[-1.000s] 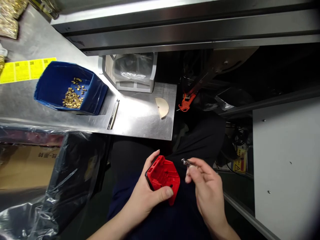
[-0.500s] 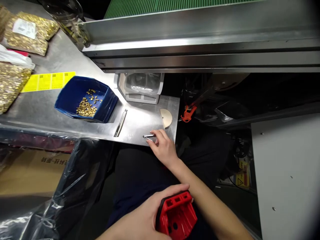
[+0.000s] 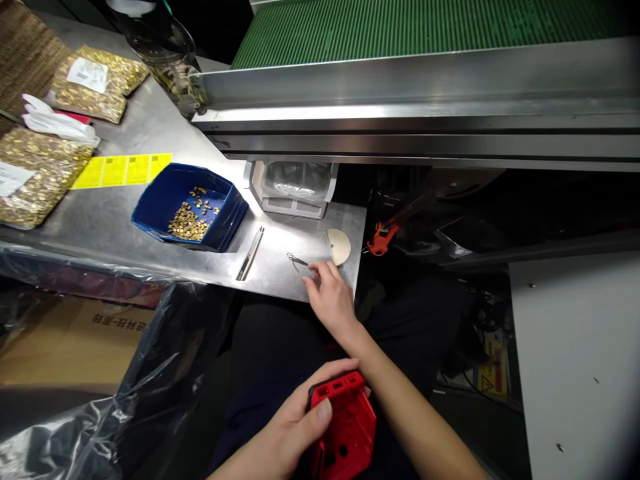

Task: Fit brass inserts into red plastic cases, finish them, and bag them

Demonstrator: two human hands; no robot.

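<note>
The right hand [image 3: 331,301] now lies open on the table [image 3: 110,217], tweezers [image 3: 297,260] released beside its fingertips, maybe touching, so the tool step looks over. The left hand [image 3: 293,432] still clamps the red part [image 3: 350,430].

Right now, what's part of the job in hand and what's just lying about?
In hand: red plastic part in left hand; tweezers at right hand.
Lying about: blue bin, yellow labels, brass bags, orange clamp, beige half-disc, metal strip.
</note>
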